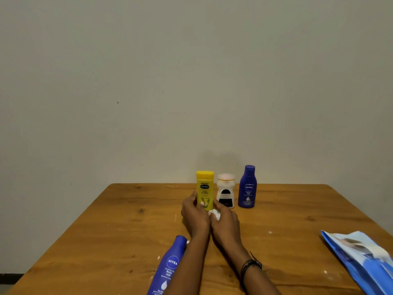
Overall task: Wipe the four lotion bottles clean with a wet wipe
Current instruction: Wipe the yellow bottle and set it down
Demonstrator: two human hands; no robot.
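A: Where does the job stand?

B: The yellow bottle (205,189) stands upright on the table (106,220), in a row with the white jar (225,190) and the small blue bottle (247,186) near the wall. The left hand (194,211) grasps the yellow bottle low on its side, thumb across the label. The right hand (225,218) is clenched on the wipe (215,213), bunched at the bottle's foot.

A: So the step is wiping the yellow one?

B: That's my reading. Whether it is starting or finishing, I cannot tell.

A: How to do it well?

B: Hold it firm with the left hand, since a narrow upright bottle tips easily and the jar stands just beside it. Run the wipe up the body to the cap, then turn the bottle so the back gets covered too. Shift the gripping fingers, or the patch beneath them stays dirty.

A: And the big blue bottle (168,267)?

B: It is near the front edge, touching or just beside the left forearm. A careless pull back could knock it. The wipes pack (361,260) lies well apart on the right.
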